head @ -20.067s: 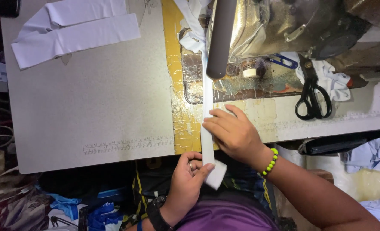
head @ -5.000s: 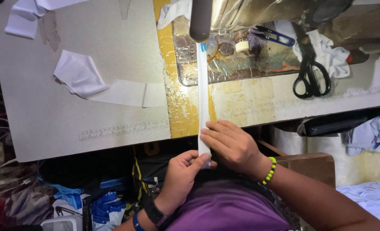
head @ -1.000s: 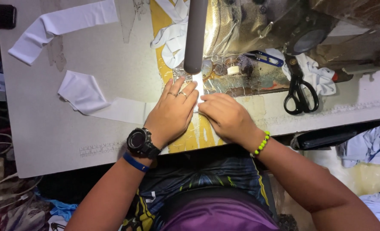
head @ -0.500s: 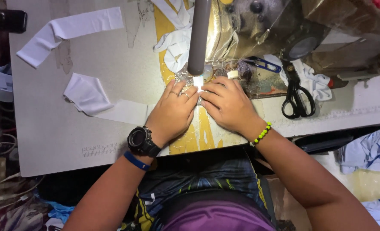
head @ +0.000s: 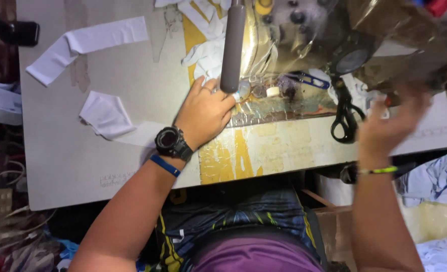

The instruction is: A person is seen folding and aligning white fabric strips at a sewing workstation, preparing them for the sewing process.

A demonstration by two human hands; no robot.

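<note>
Your left hand (head: 203, 113) lies flat on the tabletop (head: 82, 166), its fingers (head: 222, 105) pressing the white strip (head: 236, 95) beside the grey bar (head: 232, 48). Your right hand (head: 389, 126) is raised and blurred, fingers spread, holding nothing, near the black scissors (head: 345, 117).

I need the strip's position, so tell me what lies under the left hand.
The left hand rests flat on the yellow-taped table beside the grey bar. Any white strip beneath the palm is covered.

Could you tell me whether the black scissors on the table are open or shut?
Shut, it seems: the scissors lie flat on the table, their two handle loops close together; the blades' upper end is hard to make out.
</note>
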